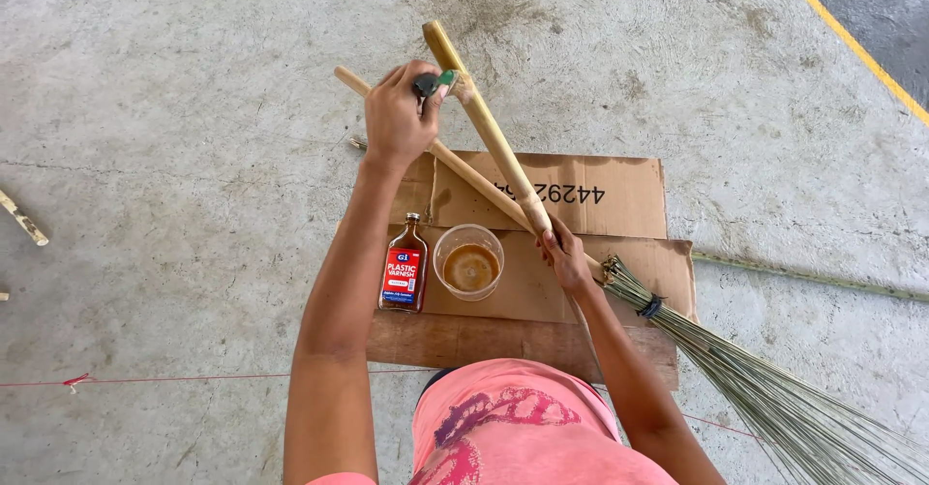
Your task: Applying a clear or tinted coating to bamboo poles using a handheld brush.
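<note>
Above flattened brown cardboard [619, 195], the left hand [397, 117] is pinching a small green-handled brush [437, 82] against a smooth pale bamboo pole [494, 141]. The right hand [566, 257] is closing tight around that pole's lower end, beside a clear plastic cup of brown liquid [469, 262].

Bright, even daylight fills the view, soft and diffuse, with no hard-edged shadows anywhere. The concrete floor [194, 156] reads pale and slightly washed out, more so toward the top. Only faint, blurred shading lies under the cardboard [619, 195] and beside the plastic cup [469, 262]. The light seems to come from above, though its source cannot be told. Focus is sharp throughout; wide-angle stretching bends the edges.
</note>
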